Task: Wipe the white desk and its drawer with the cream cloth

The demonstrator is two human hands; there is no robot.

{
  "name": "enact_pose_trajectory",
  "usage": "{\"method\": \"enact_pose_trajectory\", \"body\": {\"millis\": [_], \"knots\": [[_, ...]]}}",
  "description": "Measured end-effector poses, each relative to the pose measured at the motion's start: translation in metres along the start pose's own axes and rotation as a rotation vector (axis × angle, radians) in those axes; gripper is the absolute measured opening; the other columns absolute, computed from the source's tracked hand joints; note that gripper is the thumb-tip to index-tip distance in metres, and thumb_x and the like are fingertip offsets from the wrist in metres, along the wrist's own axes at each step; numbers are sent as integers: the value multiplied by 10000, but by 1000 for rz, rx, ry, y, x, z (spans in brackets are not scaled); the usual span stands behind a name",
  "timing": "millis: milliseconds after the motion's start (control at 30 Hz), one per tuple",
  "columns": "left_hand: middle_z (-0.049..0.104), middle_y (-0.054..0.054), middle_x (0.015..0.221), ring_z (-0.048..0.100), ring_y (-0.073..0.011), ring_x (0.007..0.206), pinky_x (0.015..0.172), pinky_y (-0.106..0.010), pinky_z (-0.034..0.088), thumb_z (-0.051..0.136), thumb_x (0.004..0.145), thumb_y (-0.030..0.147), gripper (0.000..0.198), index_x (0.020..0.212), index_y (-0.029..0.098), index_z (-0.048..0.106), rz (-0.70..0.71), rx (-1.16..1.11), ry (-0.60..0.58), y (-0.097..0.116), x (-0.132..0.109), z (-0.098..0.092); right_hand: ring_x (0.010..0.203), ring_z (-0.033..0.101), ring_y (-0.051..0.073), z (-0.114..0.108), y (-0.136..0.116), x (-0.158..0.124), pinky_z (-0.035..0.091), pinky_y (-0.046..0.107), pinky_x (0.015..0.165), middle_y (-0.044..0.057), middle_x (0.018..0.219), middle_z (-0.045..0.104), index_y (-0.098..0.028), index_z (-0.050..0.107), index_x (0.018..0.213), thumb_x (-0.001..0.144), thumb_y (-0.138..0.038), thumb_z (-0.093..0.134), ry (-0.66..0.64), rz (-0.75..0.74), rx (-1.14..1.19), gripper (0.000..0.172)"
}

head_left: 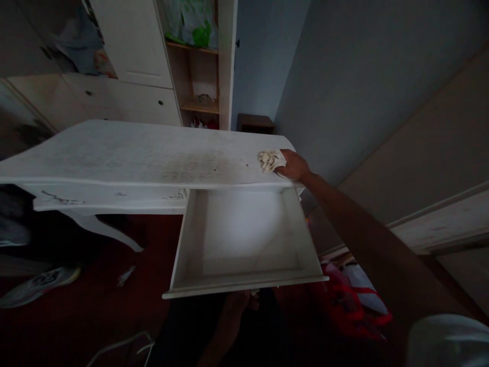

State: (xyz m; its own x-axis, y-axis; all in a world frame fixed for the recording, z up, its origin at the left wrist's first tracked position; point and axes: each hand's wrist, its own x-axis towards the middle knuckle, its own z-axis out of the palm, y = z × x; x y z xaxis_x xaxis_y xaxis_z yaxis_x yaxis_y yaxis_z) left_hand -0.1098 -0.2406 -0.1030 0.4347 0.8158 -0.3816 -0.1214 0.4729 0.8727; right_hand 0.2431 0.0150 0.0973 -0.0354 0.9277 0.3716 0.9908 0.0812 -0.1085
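Observation:
My right hand is closed around a crumpled cream cloth, pressed on the right end of a white desk top. Dark smudges mark the middle of that top, and a few small dark specks lie near the cloth. Below it, a white drawer is pulled out toward me with nothing inside. At the drawer's front, my left hand sits low in shadow with curled fingers around a small pale part, which looks like the drawer handle. Most of that grip is dark and partly hidden by the drawer front.
Behind the desk stands a white wardrobe with open shelves holding green-and-white bags. A grey wall rises at the right. Red bags lie on the floor to the right; a shoe is at the left.

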Motion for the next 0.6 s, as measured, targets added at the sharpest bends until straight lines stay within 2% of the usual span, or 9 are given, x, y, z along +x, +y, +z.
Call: {"method": "enact_pose_trajectory", "body": {"millis": [333, 467, 600], "knots": [[738, -129, 832, 689, -235, 694, 730, -389, 536, 630, 752, 743, 647, 885, 118, 734, -7, -37, -82, 20, -1, -3, 1238, 513, 350, 9, 4, -9, 457, 497, 1009, 150, 1413, 545, -148, 509, 1362, 764, -420, 616, 103, 16, 23, 666], [740, -156, 831, 698, -249, 657, 654, -378, 542, 666, 709, 754, 687, 895, 96, 734, -56, -94, -141, 37, -2, 1, 1237, 513, 348, 10, 5, -9, 458, 490, 1011, 154, 1414, 544, -137, 514, 1353, 768, -420, 609, 105, 6, 25, 657], [746, -170, 866, 708, -251, 676, 672, -387, 562, 680, 714, 734, 665, 854, 86, 736, -102, -109, -187, 58, -2, 8, 1241, 512, 347, 13, 6, -9, 452, 489, 1019, 147, 1411, 547, -147, 514, 1353, 765, -419, 612, 128, -9, 42, 655]]}}
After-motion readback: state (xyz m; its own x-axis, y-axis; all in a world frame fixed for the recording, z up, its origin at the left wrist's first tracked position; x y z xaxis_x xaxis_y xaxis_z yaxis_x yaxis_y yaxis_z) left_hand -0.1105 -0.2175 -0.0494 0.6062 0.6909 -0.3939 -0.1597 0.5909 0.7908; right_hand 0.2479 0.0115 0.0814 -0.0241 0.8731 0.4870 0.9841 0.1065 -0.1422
